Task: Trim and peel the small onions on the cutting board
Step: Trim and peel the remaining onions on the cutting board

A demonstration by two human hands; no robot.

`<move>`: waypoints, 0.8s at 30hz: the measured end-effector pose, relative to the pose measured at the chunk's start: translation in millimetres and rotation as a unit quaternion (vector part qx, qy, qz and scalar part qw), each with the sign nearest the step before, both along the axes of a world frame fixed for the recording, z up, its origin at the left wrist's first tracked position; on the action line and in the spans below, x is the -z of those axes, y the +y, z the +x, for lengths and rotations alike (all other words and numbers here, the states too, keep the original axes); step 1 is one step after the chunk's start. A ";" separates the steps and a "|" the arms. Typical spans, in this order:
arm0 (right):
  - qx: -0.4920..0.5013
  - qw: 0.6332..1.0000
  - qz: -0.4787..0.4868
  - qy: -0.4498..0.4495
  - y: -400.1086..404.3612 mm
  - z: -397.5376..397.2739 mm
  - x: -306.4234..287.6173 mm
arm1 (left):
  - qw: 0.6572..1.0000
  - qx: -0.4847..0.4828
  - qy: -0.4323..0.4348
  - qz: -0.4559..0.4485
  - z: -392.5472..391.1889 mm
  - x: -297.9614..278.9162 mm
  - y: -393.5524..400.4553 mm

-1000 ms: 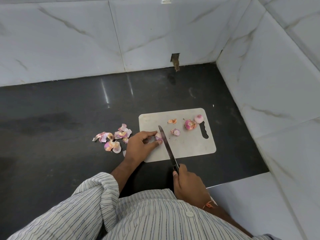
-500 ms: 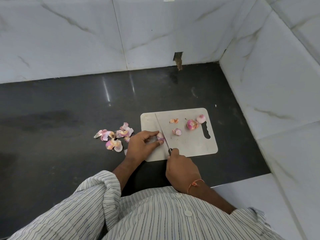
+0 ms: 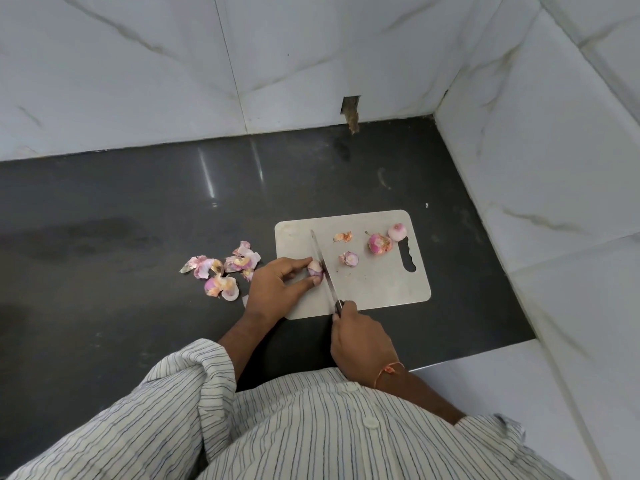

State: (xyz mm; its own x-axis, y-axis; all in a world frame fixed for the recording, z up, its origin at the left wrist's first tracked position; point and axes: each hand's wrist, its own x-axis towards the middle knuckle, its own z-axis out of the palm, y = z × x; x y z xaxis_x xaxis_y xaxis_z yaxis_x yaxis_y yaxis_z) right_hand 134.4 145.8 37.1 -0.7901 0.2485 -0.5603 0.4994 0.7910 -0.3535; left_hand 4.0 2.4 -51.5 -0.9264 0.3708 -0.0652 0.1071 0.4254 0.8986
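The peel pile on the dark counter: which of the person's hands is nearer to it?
Left. The left hand sits just right of the peel pile, pinching a small onion. The right hand grips the knife farther right, near the cutting board edge.

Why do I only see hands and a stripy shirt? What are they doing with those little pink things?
The camera sits on the person's head and looks down, so you see what they see. The left hand pinches a small onion on the cutting board. The right hand holds a knife, its blade against that onion. Two more onions wait near the board's handle hole. The pink scraps on the dark counter are peeled-off skins.
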 end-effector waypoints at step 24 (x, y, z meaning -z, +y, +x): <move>-0.034 0.998 0.016 0.040 4.9 -16.5 -6.8 | 1.000 -0.013 -0.008 0.006 -0.3 -2.0 2.6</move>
